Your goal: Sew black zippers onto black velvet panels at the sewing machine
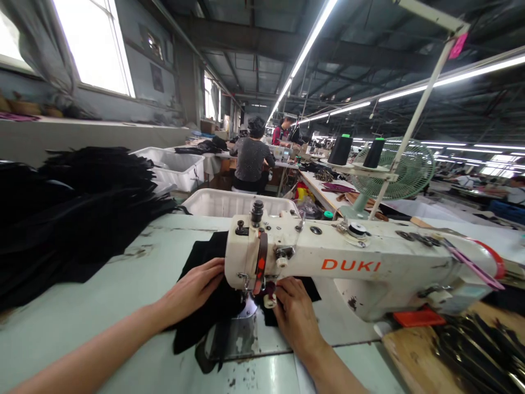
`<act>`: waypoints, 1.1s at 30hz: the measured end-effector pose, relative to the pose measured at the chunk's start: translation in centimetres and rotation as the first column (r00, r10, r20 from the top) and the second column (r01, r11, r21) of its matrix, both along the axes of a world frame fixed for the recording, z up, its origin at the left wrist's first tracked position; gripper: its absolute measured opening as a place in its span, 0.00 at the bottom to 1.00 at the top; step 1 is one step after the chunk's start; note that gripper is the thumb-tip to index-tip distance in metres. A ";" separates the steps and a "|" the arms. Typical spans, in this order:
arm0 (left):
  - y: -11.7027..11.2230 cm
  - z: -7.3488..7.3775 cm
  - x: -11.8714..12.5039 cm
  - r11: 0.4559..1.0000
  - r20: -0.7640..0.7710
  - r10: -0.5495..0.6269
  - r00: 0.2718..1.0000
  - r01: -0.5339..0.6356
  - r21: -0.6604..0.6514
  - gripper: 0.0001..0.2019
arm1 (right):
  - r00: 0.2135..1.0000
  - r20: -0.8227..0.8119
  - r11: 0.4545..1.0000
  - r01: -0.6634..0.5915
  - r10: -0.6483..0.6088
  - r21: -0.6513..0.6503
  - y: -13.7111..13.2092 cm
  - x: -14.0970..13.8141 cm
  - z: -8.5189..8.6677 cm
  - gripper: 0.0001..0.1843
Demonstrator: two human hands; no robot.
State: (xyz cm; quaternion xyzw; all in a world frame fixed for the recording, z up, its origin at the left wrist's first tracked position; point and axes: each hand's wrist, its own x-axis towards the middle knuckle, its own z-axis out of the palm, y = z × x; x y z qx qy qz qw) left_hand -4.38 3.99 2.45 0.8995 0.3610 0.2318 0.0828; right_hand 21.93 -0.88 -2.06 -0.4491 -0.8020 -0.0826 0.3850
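A piece of black fabric (205, 312) lies on the bed of a white sewing machine (303, 246), running beneath its needle area. My left hand (197, 285) rests flat on the fabric left of the machine head, fingers stretched out, with their tips close to the head. To the right of the needle, my right hand (296, 309) has its fingers bent down on the black fabric. The machine partly covers those fingertips. A small light shines on the metal needle plate (240, 336). A dark strip hangs loose over the plate's front left.
A tall pile of black fabric pieces (74, 213) fills the table's left side. Behind the machine stands a white plastic bin (241, 203). Dark metallic-edged pieces (479, 350) lie at the right on a wooden board. Thread cones (340, 150), a green fan (396, 169) and seated co-workers are farther back.
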 end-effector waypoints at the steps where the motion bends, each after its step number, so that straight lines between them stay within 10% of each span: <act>1: 0.9 0.1 0.2 1.000 -0.024 -0.010 1.000 0.010 0.015 0.21 | 1.000 -0.004 1.000 0.010 -0.010 0.005 0.1 -0.1 -0.1 0.08; 8: 2.2 -1.0 0.8 0.994 -0.261 -0.029 0.965 0.055 0.094 0.12 | 0.999 0.007 0.999 0.034 -0.034 -0.005 -0.6 0.3 0.4 0.08; 13: -6.9 -2.1 -4.5 0.943 -0.306 0.315 0.898 -0.261 0.206 0.23 | 0.999 -0.009 0.996 -0.040 0.040 -0.076 -5.8 -0.3 0.4 0.10; 19: -15.4 -1.8 -9.3 0.903 -0.187 0.379 0.906 -0.319 0.287 0.20 | 0.980 -0.104 0.958 -0.186 0.167 -0.216 -10.8 -5.4 -1.5 0.11; 23: -16.9 -3.4 -9.7 0.814 -0.002 0.455 0.891 -0.414 0.408 0.19 | 0.964 -0.247 0.858 -0.209 0.099 -0.469 -9.4 -8.1 -0.4 0.14; 29: -19.9 -5.5 -7.9 0.799 -0.039 0.319 0.947 -0.246 0.549 0.15 | 0.933 -0.361 0.673 -0.268 0.002 -0.690 -4.1 -11.5 0.9 0.15; 33: -20.6 -6.4 -7.7 0.792 -0.068 0.379 0.923 -0.286 0.539 0.19 | 0.904 -0.427 0.696 -0.313 0.010 -0.646 -3.0 -13.2 2.2 0.04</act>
